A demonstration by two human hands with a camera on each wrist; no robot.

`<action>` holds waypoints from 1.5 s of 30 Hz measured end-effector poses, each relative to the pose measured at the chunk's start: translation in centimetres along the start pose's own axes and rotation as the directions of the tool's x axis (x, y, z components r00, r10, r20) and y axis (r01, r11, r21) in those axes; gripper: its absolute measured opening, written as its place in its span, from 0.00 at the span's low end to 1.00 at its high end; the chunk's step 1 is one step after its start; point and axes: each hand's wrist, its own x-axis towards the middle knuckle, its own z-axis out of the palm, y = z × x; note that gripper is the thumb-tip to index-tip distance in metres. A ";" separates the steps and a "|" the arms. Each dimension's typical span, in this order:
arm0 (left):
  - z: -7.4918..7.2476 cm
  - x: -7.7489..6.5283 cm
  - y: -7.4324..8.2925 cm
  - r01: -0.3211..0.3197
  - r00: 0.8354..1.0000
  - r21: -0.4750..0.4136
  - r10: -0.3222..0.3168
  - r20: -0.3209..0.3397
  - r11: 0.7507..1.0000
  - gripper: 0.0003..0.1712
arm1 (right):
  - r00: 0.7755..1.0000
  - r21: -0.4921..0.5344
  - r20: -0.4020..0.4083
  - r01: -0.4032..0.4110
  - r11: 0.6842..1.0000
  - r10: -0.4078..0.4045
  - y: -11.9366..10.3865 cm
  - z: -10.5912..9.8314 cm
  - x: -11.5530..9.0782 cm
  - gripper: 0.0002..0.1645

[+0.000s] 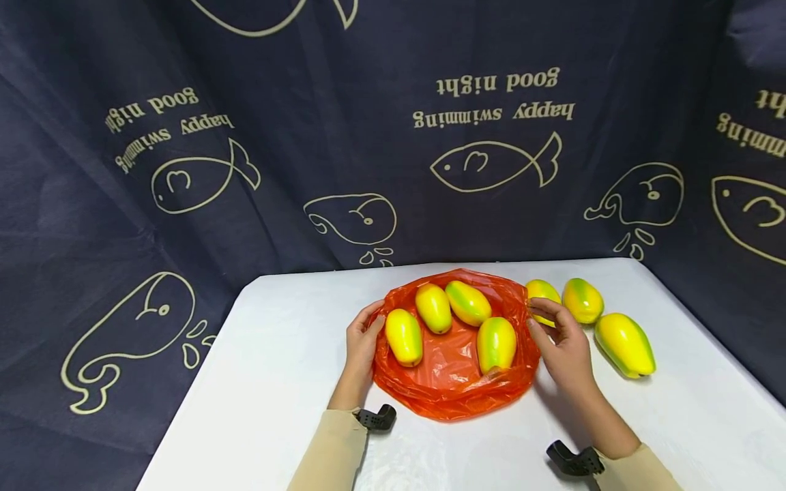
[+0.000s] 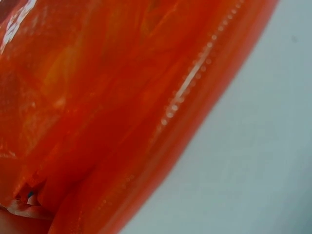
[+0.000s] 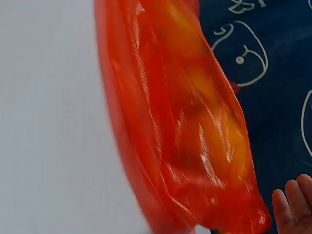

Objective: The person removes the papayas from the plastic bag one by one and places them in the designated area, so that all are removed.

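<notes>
A red plastic bag lies spread wide on the white table, its mouth facing up. Inside it are several glossy yellow-green fruits, shaped like mangoes or small papayas. My left hand pinches the bag's left rim between thumb and fingers; in the left wrist view the red film hides most of that hand. At the right rim, my right hand has its fingers loosely bent. The right wrist view shows its extended fingers just beside the bag, gripping nothing visible.
Three similar fruits lie outside the bag on the right: one partly behind my right hand, one farther back, and a larger one. A dark fish-print cloth hangs behind the white table.
</notes>
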 end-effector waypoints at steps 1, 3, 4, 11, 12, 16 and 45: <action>0.0 0.0 0.0 0.001 1.000 -0.001 -0.001 -0.001 1.000 0.19 | 1.000 0.008 0.012 -0.005 1.000 0.005 -0.1 0.2 -0.1 0.24; 0.0 0.0 0.0 0.003 1.000 0.002 -0.003 -0.004 1.000 0.19 | 0.999 0.005 0.037 -0.009 1.000 0.009 -0.2 0.6 -0.2 0.25; 0.0 0.0 0.1 0.007 1.000 0.002 -0.007 -0.005 1.000 0.19 | 0.999 0.006 0.048 -0.010 1.000 0.009 -0.2 0.7 -0.2 0.25; 0.0 0.0 0.1 0.011 1.000 0.008 -0.011 0.003 1.000 0.19 | 0.993 -0.031 0.121 -0.016 0.999 0.019 0.1 1.4 -0.6 0.26; 0.0 0.0 0.1 0.012 1.000 0.004 -0.012 0.004 1.000 0.19 | 0.991 -0.038 0.131 -0.014 0.999 0.019 0.2 1.4 -0.7 0.26; -0.1 0.0 0.1 0.012 1.000 0.007 -0.012 0.003 1.000 0.19 | 0.988 -0.078 0.153 0.004 0.997 0.008 0.5 1.7 -0.8 0.28; -0.1 0.0 -0.1 0.013 1.000 0.026 -0.013 -0.009 1.000 0.19 | 0.924 -0.267 0.359 -0.032 0.963 0.131 1.9 2.3 -1.1 0.41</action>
